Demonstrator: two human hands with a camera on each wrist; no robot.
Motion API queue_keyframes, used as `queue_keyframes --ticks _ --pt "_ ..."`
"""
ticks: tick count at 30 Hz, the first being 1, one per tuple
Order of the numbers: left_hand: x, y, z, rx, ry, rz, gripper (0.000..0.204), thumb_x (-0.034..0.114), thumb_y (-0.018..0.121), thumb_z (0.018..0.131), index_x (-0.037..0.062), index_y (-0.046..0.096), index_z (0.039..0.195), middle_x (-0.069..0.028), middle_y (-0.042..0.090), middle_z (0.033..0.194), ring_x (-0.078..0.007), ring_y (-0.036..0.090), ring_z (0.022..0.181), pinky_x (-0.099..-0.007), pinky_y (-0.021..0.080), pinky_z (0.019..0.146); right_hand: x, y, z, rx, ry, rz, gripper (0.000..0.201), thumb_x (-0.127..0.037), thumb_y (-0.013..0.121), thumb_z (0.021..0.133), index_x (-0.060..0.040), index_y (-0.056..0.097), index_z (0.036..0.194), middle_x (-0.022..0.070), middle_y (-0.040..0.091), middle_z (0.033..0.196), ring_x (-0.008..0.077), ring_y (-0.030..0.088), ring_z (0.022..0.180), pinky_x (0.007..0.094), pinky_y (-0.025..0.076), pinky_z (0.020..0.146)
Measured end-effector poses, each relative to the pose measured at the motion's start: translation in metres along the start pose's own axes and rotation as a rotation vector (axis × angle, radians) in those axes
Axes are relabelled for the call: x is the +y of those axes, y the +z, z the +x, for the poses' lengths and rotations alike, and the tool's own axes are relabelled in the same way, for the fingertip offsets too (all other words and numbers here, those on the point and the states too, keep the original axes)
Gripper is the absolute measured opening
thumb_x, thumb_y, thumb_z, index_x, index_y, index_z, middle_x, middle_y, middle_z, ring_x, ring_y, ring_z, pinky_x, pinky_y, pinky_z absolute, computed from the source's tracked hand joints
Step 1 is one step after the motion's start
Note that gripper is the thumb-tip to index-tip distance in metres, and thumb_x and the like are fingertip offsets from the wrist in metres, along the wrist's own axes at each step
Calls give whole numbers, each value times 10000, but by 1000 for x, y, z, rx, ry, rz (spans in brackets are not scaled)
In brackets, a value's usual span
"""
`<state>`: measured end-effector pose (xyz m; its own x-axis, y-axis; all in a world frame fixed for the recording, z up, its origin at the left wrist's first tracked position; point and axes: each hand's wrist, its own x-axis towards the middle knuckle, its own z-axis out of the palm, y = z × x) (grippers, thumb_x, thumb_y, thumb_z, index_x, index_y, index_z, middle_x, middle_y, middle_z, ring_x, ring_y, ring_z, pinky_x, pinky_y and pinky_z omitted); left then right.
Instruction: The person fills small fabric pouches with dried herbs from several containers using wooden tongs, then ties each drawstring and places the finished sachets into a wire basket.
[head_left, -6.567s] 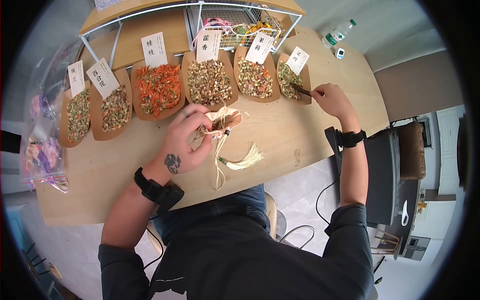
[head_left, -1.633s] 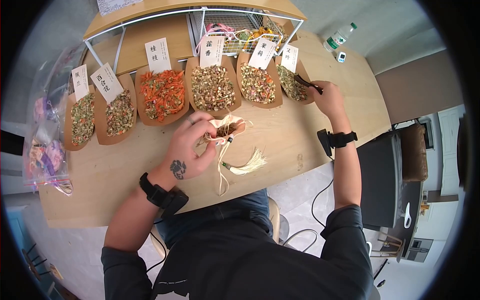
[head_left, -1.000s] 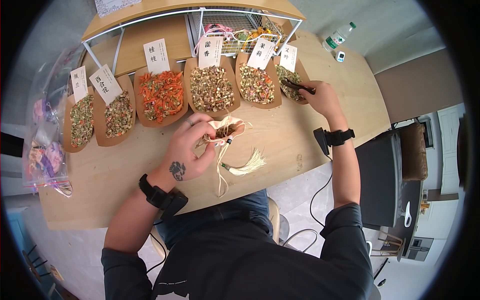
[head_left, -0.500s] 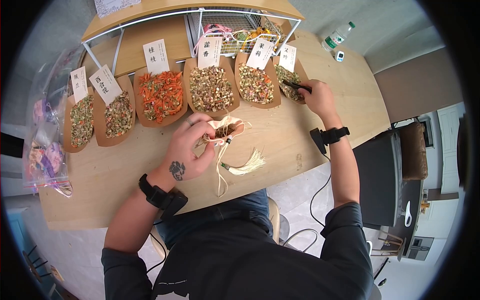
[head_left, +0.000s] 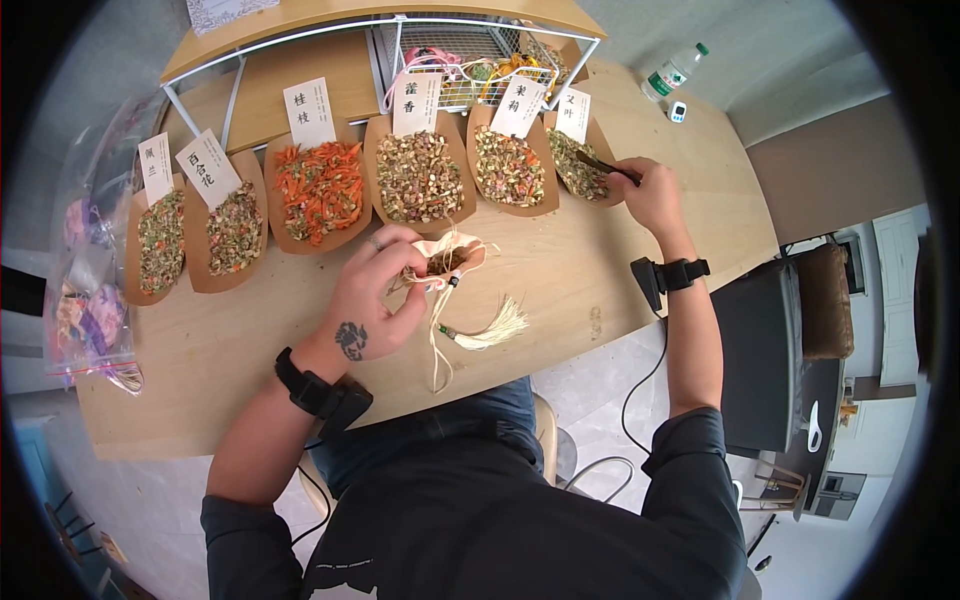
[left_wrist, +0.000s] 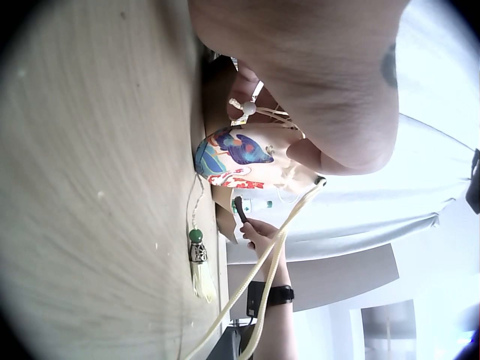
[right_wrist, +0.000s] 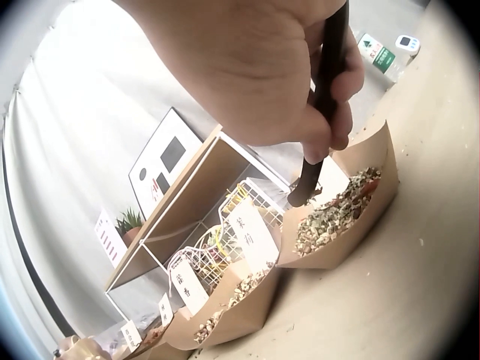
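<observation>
My left hand (head_left: 378,290) grips the side of a cream drawstring pouch (left_wrist: 244,154) printed with a blue and red pattern. The pouch stands with its mouth open, and dried brown herbs (head_left: 447,262) show inside. Its cords and a pale tassel (head_left: 492,325) with a green bead trail on the table. Between thumb and fingers, my right hand (head_left: 655,197) holds a slim dark scoop (right_wrist: 324,105). The scoop's tip is over the chopped green herbs in the rightmost paper tray (right_wrist: 334,251), close above them in the right wrist view.
More paper trays of dried herbs, one with orange pieces (head_left: 320,190), stand in a row with label cards. Behind them is a wooden shelf with a wire basket (head_left: 480,85). A water bottle (head_left: 675,72) and small white timer (head_left: 677,112) stand back right; a plastic bag (head_left: 95,290) lies left.
The right hand has worked the scoop about in the rightmost tray, and has just shifted slightly right with it. The left hand stays at the pouch.
</observation>
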<state>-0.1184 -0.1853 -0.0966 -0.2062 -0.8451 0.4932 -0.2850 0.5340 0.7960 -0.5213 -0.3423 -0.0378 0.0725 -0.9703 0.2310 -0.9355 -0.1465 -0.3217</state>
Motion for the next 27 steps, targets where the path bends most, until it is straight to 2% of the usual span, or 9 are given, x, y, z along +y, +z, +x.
queue_keyframes --ticks 5,8,13,16,19,20,23,24,27 --pt "1 -2 0 -7 2 0 185 -34 665 807 22 623 978 -146 620 1123 -331 645 971 -371 523 866 9 3 -1 16 -32 96 245 -140 801 891 -7 800 1097 192 793 948 288 762 833 375 581 780" --pt "1 -1 1 -7 4 -5 185 -34 663 809 21 619 979 -144 620 1119 -328 644 974 -368 521 865 -12 -11 -7 20 -68 106 227 -123 795 902 0 797 1093 185 790 936 272 759 836 369 577 781" --pt "3 -1 1 -8 -6 -16 177 -28 667 821 25 610 980 -143 618 1115 -326 640 979 -370 520 864 -66 -34 -24 38 -193 166 196 -83 800 917 4 794 1093 158 780 947 242 738 840 358 566 787" --pt "3 -2 1 -3 -14 -24 163 -17 675 838 33 607 977 -135 620 1113 -323 640 980 -375 520 856 -111 -44 -44 -26 -215 281 188 -54 804 915 4 792 1093 135 769 950 228 714 824 346 557 779" --pt "5 -2 1 -3 -22 -22 152 -4 684 855 43 605 976 -125 622 1106 -317 641 978 -379 520 846 -145 -43 -64 -104 -325 374 178 -28 796 917 6 788 1092 121 764 954 214 700 805 329 553 762" --pt "4 -2 1 -1 -15 -19 150 -1 686 858 45 605 976 -121 621 1101 -314 641 975 -379 519 842 -154 -42 -69 -142 -366 386 173 -17 791 913 -1 788 1086 117 760 944 215 695 795 327 551 734" --pt "4 -2 1 0 -10 -29 150 6 691 861 47 604 976 -117 618 1084 -309 638 960 -378 517 830 -175 -36 -81 -283 -336 373 172 -10 790 902 -11 792 1074 117 760 951 228 702 796 345 558 707" --pt "4 -2 1 1 -9 -37 151 7 692 861 47 603 976 -117 617 1078 -308 637 954 -377 517 826 -173 -29 -83 -254 -405 370 210 -27 808 870 -35 797 1080 123 760 960 279 709 805 389 566 702" --pt "2 0 1 10 -5 -56 154 5 690 854 43 600 973 -119 611 1062 -314 631 936 -384 513 815 -169 -22 -82 -263 -539 258 250 -51 819 847 -57 799 1096 129 764 990 324 716 848 405 583 734"
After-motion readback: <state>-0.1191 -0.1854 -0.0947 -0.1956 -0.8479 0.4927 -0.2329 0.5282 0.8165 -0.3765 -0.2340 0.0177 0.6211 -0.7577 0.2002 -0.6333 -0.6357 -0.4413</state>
